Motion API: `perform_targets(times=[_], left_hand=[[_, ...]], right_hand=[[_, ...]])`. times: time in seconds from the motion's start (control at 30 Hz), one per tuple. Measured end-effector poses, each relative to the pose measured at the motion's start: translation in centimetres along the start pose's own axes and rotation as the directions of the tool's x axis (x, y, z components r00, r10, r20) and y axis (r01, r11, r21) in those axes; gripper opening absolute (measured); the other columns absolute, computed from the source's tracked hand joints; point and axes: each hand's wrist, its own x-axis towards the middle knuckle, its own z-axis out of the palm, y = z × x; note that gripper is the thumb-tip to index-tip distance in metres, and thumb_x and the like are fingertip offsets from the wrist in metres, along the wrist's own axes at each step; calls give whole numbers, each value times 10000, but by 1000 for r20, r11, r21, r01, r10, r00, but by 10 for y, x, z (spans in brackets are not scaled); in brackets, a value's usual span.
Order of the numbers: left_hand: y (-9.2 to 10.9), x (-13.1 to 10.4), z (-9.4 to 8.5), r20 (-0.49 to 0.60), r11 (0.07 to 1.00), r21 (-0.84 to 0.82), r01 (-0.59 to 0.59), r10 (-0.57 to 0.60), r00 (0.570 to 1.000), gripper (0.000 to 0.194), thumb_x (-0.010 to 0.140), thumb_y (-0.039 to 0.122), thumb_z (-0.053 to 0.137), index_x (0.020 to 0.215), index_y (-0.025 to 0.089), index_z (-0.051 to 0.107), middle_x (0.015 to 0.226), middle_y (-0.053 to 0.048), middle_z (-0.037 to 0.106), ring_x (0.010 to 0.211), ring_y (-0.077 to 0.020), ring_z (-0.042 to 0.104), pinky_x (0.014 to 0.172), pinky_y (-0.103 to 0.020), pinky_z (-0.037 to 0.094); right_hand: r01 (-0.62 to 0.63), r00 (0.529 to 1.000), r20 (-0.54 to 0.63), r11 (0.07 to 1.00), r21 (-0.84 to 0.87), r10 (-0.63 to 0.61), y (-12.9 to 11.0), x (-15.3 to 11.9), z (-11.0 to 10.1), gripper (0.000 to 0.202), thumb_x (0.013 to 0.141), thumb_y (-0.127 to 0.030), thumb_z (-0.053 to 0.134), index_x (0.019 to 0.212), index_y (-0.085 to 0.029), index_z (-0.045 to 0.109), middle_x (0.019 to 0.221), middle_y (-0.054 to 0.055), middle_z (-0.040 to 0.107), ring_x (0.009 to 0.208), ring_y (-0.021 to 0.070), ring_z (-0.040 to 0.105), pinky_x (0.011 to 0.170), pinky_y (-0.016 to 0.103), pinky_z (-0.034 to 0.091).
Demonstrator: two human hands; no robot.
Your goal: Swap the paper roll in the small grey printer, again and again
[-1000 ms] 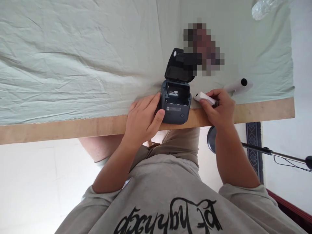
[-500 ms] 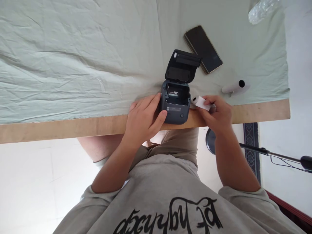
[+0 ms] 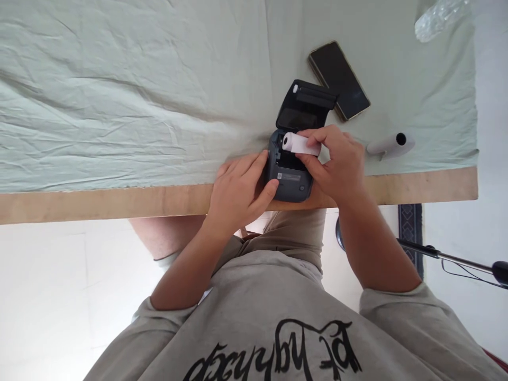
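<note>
At the table's near edge a small dark thermal printer (image 3: 291,188) lies with its lid (image 3: 305,108) swung up and back. My left hand (image 3: 240,190) holds the printer by its left side, thumb on the front part and fingers along the edge. Between the thumb and fingers of my right hand (image 3: 337,159) is a white paper roll (image 3: 296,144). The roll lies crosswise over the printer's open compartment, its dark core hole facing left. My fingers cover its right end, and I cannot tell whether it touches the bottom.
Behind the lid lies a black smartphone (image 3: 340,79). Another white paper roll (image 3: 389,146) is on the cloth at the right, its core hole showing. A clear plastic bottle (image 3: 440,20) is at the far right. Pale green cloth (image 3: 159,95) covers the table behind the wooden edge (image 3: 99,205).
My right hand has brought the paper roll leftward and up, from beside the printer to over its open compartment. My left hand stays on the printer.
</note>
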Motion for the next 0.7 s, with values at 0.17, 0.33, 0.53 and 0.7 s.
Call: perform_targets(times=[0.17, 0.33, 0.53, 0.7], left_hand=[[0, 0, 0, 4, 1000, -4, 6, -6, 1000, 574, 1050, 491, 386, 1475, 138, 543, 1411, -145, 657, 1270, -327, 621, 1099, -469, 431], [-1, 0, 0, 10, 1000, -10, 3, -3, 1000, 578, 1048, 494, 380, 1478, 142, 541, 1426, -142, 652, 1274, -320, 617, 1100, -468, 432], [2, 4, -7, 54, 992, -106, 74, -69, 996, 578, 1052, 526, 355, 1460, 164, 545, 1438, -127, 647, 1323, -317, 595, 1103, -478, 428], [13, 11, -2, 41, 985, -83, 153, -150, 988, 602, 1021, 563, 434, 1469, 172, 526, 1466, -139, 620, 1352, -334, 574, 1131, -490, 409]], right_hand=[[-14, 1000, 24, 999, 51, 13, 1, 1, -1, 110, 872, -204, 673, 888, -295, 614, 1113, 10, 759, 1118, 285, 715, 1041, 549, 527], [67, 996, -71, 993, 98, -60, -6, -8, -5, 96, 860, -260, 697, 794, -279, 631, 1067, 9, 780, 1091, 253, 732, 992, 483, 591], [188, 980, -99, 963, 193, -171, -10, -29, 0, 96, 851, -249, 708, 776, -279, 657, 1033, 19, 760, 1044, 245, 717, 970, 491, 593], [233, 966, -165, 952, 201, -202, -6, -38, 10, 74, 838, -255, 737, 810, -292, 680, 1059, 29, 734, 1064, 241, 699, 971, 483, 587]])
